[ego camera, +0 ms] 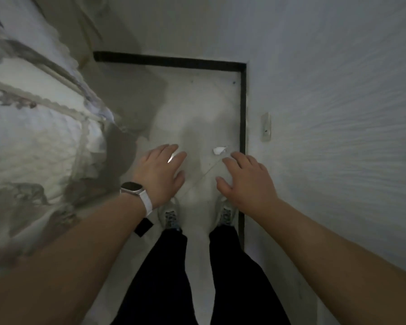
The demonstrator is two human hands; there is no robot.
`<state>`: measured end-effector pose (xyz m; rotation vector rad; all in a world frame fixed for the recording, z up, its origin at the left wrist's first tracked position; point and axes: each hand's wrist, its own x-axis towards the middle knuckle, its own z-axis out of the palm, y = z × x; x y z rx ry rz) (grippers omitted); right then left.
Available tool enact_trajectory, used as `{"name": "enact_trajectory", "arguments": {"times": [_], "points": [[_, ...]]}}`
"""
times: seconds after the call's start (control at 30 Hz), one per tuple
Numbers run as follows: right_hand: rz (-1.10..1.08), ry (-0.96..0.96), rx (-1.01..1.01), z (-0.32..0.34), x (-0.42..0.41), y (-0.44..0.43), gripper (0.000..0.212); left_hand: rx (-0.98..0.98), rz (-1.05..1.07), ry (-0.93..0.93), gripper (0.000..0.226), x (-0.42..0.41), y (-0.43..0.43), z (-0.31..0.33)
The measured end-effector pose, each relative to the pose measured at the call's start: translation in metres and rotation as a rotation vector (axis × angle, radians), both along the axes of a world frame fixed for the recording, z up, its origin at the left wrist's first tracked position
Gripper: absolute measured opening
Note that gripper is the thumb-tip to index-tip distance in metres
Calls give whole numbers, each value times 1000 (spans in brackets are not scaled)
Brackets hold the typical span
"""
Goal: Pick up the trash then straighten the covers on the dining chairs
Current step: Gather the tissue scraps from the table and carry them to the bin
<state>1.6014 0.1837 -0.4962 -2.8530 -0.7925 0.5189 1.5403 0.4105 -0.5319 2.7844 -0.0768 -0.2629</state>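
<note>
A small white scrap of trash [219,150] lies on the pale floor [197,109] close to the right wall. My right hand [246,179] hovers just below it, fingers spread and relaxed, holding nothing. My left hand [161,173] reaches out to the left of the scrap, fingers also spread and empty, with a white-strapped watch [136,192] on the wrist. A covered piece of furniture [33,127] with patterned, scallop-trimmed fabric fills the left side.
A white textured wall [338,113] runs along the right, with a dark baseboard [243,137] at its foot and along the far wall. A small wall plate [265,126] sits low on the right wall. My shoes [171,213] stand below the hands.
</note>
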Motion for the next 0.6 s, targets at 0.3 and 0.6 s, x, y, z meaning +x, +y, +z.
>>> {"name": "enact_trajectory", "arguments": {"times": [0.3, 0.6], "points": [[20, 157, -36, -251, 38, -33, 55, 5, 29, 186, 53, 4, -4, -234], [247, 191, -174, -460, 108, -57, 61, 132, 45, 248, 60, 13, 27, -442]]}}
